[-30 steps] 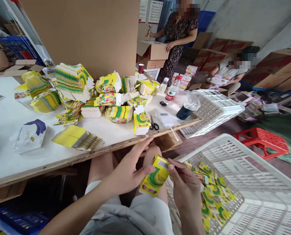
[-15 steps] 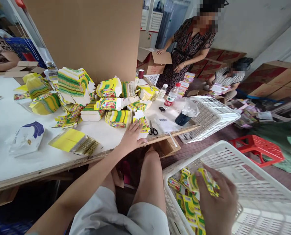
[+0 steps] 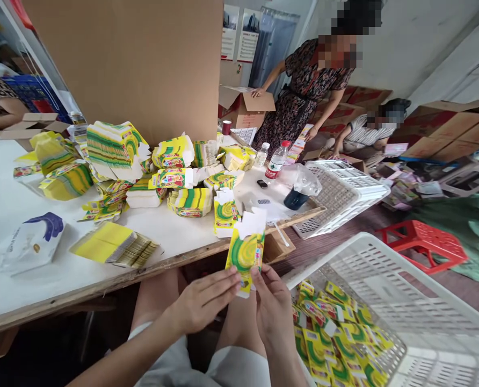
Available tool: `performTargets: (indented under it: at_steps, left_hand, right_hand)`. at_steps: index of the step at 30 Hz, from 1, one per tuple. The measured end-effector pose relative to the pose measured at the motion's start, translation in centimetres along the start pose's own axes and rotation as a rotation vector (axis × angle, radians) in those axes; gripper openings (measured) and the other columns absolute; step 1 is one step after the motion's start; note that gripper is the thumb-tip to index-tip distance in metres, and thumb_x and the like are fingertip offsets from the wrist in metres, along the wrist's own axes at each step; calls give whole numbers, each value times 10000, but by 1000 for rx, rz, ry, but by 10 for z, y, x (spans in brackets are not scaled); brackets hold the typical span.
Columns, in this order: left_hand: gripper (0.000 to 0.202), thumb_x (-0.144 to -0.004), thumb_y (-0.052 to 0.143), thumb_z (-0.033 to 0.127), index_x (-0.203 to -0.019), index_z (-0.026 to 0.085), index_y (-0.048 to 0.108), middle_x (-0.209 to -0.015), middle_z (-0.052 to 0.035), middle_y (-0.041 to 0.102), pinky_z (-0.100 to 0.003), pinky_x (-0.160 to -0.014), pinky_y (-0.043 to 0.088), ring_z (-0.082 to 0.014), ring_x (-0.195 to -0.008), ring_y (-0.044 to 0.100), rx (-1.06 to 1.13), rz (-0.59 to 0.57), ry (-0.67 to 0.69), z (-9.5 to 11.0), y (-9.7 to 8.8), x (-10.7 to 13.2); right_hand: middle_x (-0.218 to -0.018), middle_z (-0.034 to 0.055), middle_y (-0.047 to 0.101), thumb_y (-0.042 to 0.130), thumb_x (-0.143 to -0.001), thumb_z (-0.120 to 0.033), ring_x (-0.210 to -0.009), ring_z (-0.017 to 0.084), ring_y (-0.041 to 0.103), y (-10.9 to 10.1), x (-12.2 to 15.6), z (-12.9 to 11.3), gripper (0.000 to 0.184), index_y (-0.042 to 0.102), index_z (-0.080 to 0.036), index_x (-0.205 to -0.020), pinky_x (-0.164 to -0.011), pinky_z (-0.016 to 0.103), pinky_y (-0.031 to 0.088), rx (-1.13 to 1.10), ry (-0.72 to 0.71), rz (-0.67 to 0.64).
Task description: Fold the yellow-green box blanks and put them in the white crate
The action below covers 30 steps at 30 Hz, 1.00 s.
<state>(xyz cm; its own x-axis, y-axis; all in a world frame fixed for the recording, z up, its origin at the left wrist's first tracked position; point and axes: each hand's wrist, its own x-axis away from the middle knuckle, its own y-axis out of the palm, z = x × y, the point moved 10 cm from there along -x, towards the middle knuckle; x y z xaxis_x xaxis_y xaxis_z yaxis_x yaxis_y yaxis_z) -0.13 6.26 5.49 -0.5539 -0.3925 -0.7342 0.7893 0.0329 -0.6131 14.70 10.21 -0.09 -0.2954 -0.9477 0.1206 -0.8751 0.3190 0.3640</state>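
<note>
I hold a yellow-and-green carton (image 3: 244, 250) in front of me, above my knees, its white flaps standing open toward twelve o'clock. Taking it as the dial's centre, my right hand (image 3: 275, 306) is at five, pinching its lower right edge with the thumb on the front. My left hand (image 3: 209, 301) is at seven, fingers close together and laid against the lower left edge; I cannot tell where its thumb sits.

At four o'clock a white crate (image 3: 436, 317) holds a heap of similar cartons (image 3: 344, 336). A small stack of flattened cartons (image 3: 225, 212) lies at eleven on the white table (image 3: 90, 279), and a taller stack (image 3: 114, 150) at ten. The red-capped bottle (image 3: 275, 161) stands at one, a dark cup (image 3: 296, 200) at two. A red stool (image 3: 427, 242) is at three.
</note>
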Motion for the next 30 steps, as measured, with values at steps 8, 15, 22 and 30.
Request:
performTargets:
  at_steps: [8, 15, 22, 30]
  left_hand:
    - [549, -869, 632, 560, -1300, 221, 655, -1383, -142, 641, -453, -1048, 515, -344, -1290, 581, 1108, 382, -1031, -62, 11, 39]
    - [500, -745, 778, 548, -1078, 175, 756, -1015, -123, 793, -383, -836, 586, -299, -967, 731, 1336, 285, -1143, -61, 26, 41]
    - [475, -798, 753, 493, -1131, 170, 652, -930, -67, 777, -311, -770, 569, -236, -878, 720, 1098, 425, -1175, -74, 19, 55]
    - [633, -879, 691, 369, -1430, 257, 400, -1109, -94, 725, -315, -803, 544, -227, -927, 695, 986, 203, -1067, -59, -1, 49]
  right_hand:
    - [-847, 69, 802, 814, -759, -405, -760, 250, 754, 28, 28, 37, 295, 686, -225, -954, -675, 373, 615, -31, 94, -184]
    - [-994, 81, 783, 823, -748, -404, -862, 234, 721, 27, 39, 45, 316, 730, -214, -983, -776, 374, 598, 97, 102, -170]
    - [-724, 38, 724, 735, -813, -487, -674, 219, 681, 27, 44, 48, 303, 666, -193, -790, -633, 328, 579, 271, 66, -127]
    - [-1264, 95, 661, 693, -872, -384, -1108, 265, 659, 39, 30, 4, 506, 554, -280, -1346, -913, 387, 556, 382, -196, -319]
